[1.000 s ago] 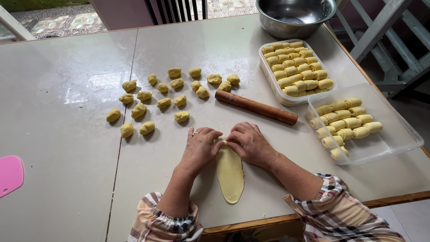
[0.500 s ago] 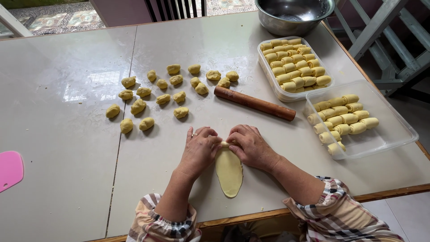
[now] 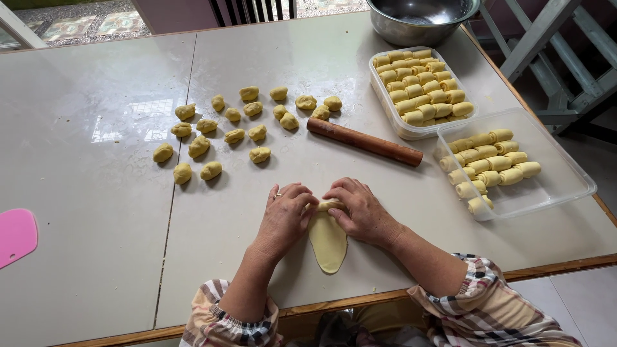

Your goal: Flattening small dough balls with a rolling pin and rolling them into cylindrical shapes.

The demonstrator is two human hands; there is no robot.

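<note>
We are rolling up flattened dough oval (image 3: 328, 244), lying on worktop (image 3: 96, 270) just nearer us than rolling pin (image 3: 364, 141). Left hand (image 3: 284, 215) and right hand (image 3: 360, 209) are both resting on oval's far end, fingers (image 3: 297, 193) curled together, pressing on first fold of roll; nothing lifted. Step in hand, we are judging: roll only just begun, most of oval lying flat. Next move is calling for even pull toward us, light pressure, both hands level. Dough balls (image 3: 234, 119) are sitting left of pin, tray of finished rolls (image 3: 514, 199) right of it.
</note>
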